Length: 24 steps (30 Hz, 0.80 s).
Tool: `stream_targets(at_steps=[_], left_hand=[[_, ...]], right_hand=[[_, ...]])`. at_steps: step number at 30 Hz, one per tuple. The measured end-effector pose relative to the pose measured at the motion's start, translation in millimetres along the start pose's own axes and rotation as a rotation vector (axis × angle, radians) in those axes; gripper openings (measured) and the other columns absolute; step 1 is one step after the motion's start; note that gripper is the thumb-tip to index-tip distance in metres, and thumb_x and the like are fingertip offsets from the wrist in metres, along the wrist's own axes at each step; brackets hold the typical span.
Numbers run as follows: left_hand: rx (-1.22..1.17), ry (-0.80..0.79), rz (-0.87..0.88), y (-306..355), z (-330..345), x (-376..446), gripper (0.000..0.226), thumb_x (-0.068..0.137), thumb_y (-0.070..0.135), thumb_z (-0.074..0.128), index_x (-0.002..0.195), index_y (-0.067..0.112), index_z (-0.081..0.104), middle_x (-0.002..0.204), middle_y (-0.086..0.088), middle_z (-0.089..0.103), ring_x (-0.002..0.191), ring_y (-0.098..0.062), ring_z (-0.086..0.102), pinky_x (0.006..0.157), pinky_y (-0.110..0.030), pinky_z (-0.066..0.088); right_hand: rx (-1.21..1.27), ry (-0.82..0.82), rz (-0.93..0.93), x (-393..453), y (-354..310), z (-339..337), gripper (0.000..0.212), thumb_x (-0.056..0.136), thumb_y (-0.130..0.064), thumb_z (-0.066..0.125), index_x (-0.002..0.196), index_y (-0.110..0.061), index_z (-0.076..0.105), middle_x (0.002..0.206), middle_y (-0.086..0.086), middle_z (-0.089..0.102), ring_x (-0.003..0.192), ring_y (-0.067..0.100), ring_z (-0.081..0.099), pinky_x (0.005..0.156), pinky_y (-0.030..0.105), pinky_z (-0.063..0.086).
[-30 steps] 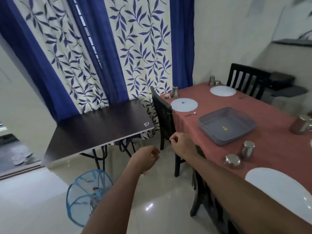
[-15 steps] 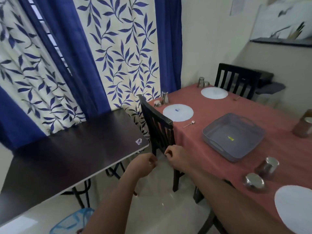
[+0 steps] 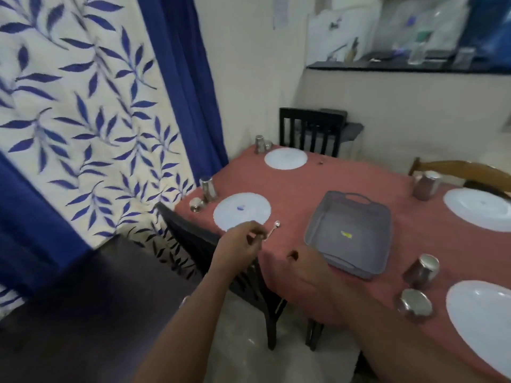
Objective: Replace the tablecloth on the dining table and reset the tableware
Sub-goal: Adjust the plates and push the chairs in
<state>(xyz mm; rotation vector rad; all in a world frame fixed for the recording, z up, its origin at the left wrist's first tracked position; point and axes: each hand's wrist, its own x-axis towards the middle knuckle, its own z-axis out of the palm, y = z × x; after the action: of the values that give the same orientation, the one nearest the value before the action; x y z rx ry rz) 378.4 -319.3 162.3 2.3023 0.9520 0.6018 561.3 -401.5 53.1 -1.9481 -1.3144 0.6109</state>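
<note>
Lying just beyond left hand [image 3: 239,244] | spoon [image 3: 272,230] | on tablecloth [image 3: 304,194]

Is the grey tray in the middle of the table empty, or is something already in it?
Nearly empty: the grey tray holds no tableware. Its floor shows bare except for one small yellow item, too small to identify.

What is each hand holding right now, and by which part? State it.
The left hand reaches the handle end of the spoon beside the plate; whether it grips it cannot be told. The right hand holds nothing visible.
</note>
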Motion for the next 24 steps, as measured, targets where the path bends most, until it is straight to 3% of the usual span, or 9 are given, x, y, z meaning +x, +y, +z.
stream_targets(at_steps=[2,3,8,11,15,18,20,22,24], left_hand=[[-0.016,-0.075,0.085,4,2,32,0.014,0.093,0.020,0.060,0.096,0.031,0.068,0.089,0.018,0.071,0.074,0.002,0.067,0.074,-0.023,0.057],[-0.020,-0.102,0.124,5,5,46,0.014,0.093,0.019,0.060,0.095,0.030,0.068,0.087,0.018,0.071,0.073,0.002,0.067,0.073,-0.023,0.056],[-0.035,-0.241,0.237,3,29,111,0.014,0.089,0.022,0.057,0.093,0.031,0.067,0.083,0.018,0.069,0.072,-0.001,0.066,0.072,-0.033,0.057],[0.007,-0.359,0.331,9,56,145,0.011,0.087,0.028,0.057,0.094,0.031,0.065,0.090,0.014,0.070,0.076,-0.006,0.068,0.076,-0.036,0.057],[0.057,-0.497,0.315,13,103,200,0.014,0.089,0.025,0.061,0.097,0.036,0.064,0.096,0.014,0.068,0.083,-0.010,0.067,0.083,-0.036,0.055],[0.086,-0.536,0.281,20,140,242,0.016,0.089,0.024,0.062,0.104,0.026,0.068,0.104,0.002,0.070,0.091,-0.018,0.066,0.087,-0.038,0.053],[0.173,-0.569,0.263,30,165,269,0.020,0.090,0.023,0.062,0.109,0.019,0.068,0.112,-0.005,0.069,0.100,-0.024,0.063,0.089,-0.035,0.050],[0.338,-0.673,0.281,40,194,295,0.022,0.091,0.024,0.060,0.109,0.012,0.066,0.116,-0.010,0.066,0.106,-0.030,0.061,0.085,-0.034,0.046],[0.532,-0.836,0.294,49,225,316,0.024,0.090,0.028,0.061,0.107,0.011,0.066,0.120,-0.013,0.066,0.107,-0.031,0.061,0.085,-0.034,0.047]], right_hand=[[-0.184,0.129,0.230,2,17,-3,0.018,0.091,-0.020,0.052,0.081,-0.021,0.067,0.082,-0.003,0.068,0.075,0.011,0.061,0.072,0.031,0.049],[-0.152,0.164,0.306,-1,20,-3,0.018,0.091,-0.023,0.053,0.082,-0.023,0.068,0.085,-0.003,0.070,0.078,0.014,0.064,0.073,0.033,0.051],[0.270,0.401,0.584,8,14,-12,0.047,0.103,-0.030,0.044,0.063,-0.013,0.061,0.062,0.004,0.065,0.063,0.022,0.063,0.067,0.036,0.051],[0.769,0.546,0.790,14,27,-9,0.051,0.103,-0.051,0.041,0.080,-0.010,0.060,0.063,0.011,0.062,0.052,0.025,0.058,0.052,0.033,0.046],[1.028,0.509,0.993,20,54,-15,0.067,0.098,-0.069,0.034,0.107,-0.007,0.056,0.084,0.019,0.065,0.058,0.028,0.062,0.052,0.032,0.049],[1.159,0.604,1.075,34,75,-23,0.051,0.104,-0.057,0.033,0.116,-0.011,0.051,0.096,0.022,0.064,0.062,0.029,0.061,0.052,0.031,0.050],[1.280,0.693,1.110,45,89,-27,0.040,0.107,-0.039,0.035,0.111,-0.004,0.053,0.081,0.019,0.060,0.055,0.027,0.055,0.044,0.029,0.049],[1.390,0.755,1.136,57,105,-28,0.026,0.103,-0.016,0.041,0.112,0.001,0.058,0.075,0.016,0.059,0.057,0.025,0.056,0.044,0.027,0.050],[1.463,0.782,1.175,63,115,-27,0.026,0.094,-0.003,0.051,0.117,-0.002,0.063,0.084,0.016,0.065,0.066,0.027,0.062,0.050,0.031,0.055]])
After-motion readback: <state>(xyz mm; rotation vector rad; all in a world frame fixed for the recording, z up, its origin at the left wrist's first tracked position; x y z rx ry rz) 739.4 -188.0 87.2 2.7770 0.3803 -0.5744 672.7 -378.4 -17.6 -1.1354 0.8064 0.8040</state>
